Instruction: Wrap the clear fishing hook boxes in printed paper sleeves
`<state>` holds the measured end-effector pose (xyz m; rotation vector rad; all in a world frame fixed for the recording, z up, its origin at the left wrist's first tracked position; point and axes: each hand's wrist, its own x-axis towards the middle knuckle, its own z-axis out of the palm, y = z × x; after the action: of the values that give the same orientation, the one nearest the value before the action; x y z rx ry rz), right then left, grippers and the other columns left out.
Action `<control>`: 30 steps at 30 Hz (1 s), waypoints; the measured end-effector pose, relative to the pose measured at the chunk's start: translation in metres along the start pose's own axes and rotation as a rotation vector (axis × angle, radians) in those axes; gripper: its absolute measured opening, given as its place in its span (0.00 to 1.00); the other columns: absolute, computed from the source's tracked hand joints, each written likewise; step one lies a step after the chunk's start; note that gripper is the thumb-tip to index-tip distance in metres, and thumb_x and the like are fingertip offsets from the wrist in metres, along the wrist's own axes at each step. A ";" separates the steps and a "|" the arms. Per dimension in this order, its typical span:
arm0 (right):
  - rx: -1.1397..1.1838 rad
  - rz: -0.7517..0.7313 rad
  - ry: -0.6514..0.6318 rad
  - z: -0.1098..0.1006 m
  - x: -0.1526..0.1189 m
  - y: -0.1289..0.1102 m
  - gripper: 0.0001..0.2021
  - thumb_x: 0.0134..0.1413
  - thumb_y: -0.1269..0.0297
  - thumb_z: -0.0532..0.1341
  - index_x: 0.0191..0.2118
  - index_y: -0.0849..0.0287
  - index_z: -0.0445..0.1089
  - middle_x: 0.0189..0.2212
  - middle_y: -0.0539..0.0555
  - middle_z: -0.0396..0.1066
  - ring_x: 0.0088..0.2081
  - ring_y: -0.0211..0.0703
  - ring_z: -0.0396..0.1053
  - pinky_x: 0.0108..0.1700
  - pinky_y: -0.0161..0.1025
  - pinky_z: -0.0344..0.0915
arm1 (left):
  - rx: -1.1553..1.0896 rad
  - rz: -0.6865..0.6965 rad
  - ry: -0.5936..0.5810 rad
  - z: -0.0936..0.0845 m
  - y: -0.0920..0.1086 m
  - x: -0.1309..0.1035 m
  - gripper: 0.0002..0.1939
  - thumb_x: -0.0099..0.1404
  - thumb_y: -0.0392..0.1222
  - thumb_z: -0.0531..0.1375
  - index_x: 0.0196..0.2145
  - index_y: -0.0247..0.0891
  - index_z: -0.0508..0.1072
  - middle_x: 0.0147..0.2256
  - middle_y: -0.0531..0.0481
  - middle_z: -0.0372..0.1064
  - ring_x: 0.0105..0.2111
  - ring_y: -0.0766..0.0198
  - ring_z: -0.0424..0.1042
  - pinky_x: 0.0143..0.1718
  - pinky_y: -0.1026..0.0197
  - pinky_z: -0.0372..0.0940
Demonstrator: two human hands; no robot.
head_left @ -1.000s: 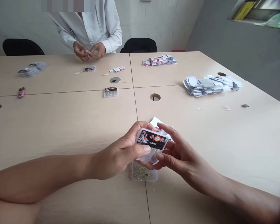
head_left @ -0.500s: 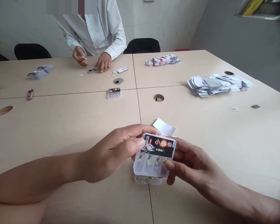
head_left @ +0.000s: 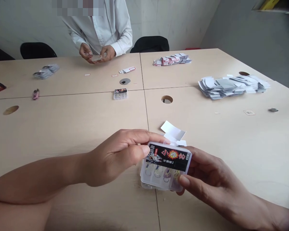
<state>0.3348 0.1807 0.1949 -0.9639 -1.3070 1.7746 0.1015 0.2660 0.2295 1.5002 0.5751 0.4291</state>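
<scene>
A clear plastic fishing hook box [head_left: 167, 165] with a black printed label is tilted towards me between my two hands. Fishing hooks show through its lower compartments. My left hand [head_left: 118, 157] grips the upper left corner, thumb on the front and fingers along the top edge. At the right side, my right hand [head_left: 209, 176] holds the box, its thumb on the lower right front and its other fingers behind. Under the held box, another clear box [head_left: 146, 185] lies on the table, mostly hidden. White folded cards [head_left: 173, 131] lie just behind my hands.
Across the table [head_left: 98, 122], a person in a white shirt [head_left: 101, 29] handles a clear object. Another hook box [head_left: 120, 93] lies mid-table. Stacks of cards [head_left: 233, 86] are at the right, pink-handled snips [head_left: 35, 94] at the left. Round holes [head_left: 167, 99] pierce the tabletop.
The held box has moved slightly right and down, covering more of the box beneath. The person opposite has lifted a clear object off the table with both hands.
</scene>
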 end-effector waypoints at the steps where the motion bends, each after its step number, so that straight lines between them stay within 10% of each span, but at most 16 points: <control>1: 0.011 0.001 0.000 0.000 0.000 0.000 0.10 0.65 0.59 0.64 0.49 0.53 0.72 0.38 0.53 0.74 0.35 0.36 0.68 0.38 0.33 0.68 | -0.007 -0.007 -0.004 0.000 0.000 0.000 0.16 0.74 0.38 0.54 0.53 0.38 0.77 0.50 0.48 0.77 0.48 0.57 0.74 0.50 0.60 0.67; 17: 0.097 0.026 -0.014 -0.002 0.001 -0.001 0.16 0.65 0.59 0.64 0.56 0.53 0.71 0.36 0.52 0.72 0.34 0.35 0.66 0.36 0.33 0.67 | 0.075 -0.132 0.025 -0.003 -0.004 0.001 0.18 0.75 0.49 0.53 0.51 0.40 0.78 0.49 0.45 0.77 0.51 0.50 0.71 0.41 0.59 0.66; 24: 0.274 0.023 -0.047 -0.003 0.005 -0.006 0.11 0.65 0.63 0.65 0.52 0.54 0.75 0.35 0.51 0.74 0.34 0.33 0.70 0.37 0.30 0.70 | -0.077 -0.161 -0.148 -0.003 -0.004 0.003 0.22 0.73 0.50 0.57 0.61 0.43 0.68 0.40 0.47 0.74 0.33 0.62 0.68 0.31 0.65 0.63; 30: 0.269 0.037 -0.026 -0.004 0.007 -0.005 0.11 0.64 0.62 0.66 0.50 0.57 0.74 0.36 0.52 0.75 0.34 0.33 0.71 0.36 0.31 0.71 | -0.235 -0.153 -0.178 0.000 -0.004 0.002 0.19 0.75 0.40 0.56 0.61 0.46 0.68 0.46 0.49 0.76 0.40 0.65 0.72 0.35 0.69 0.65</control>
<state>0.3356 0.1894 0.1977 -0.8205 -1.0378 1.9378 0.1031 0.2672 0.2253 1.2452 0.4771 0.2327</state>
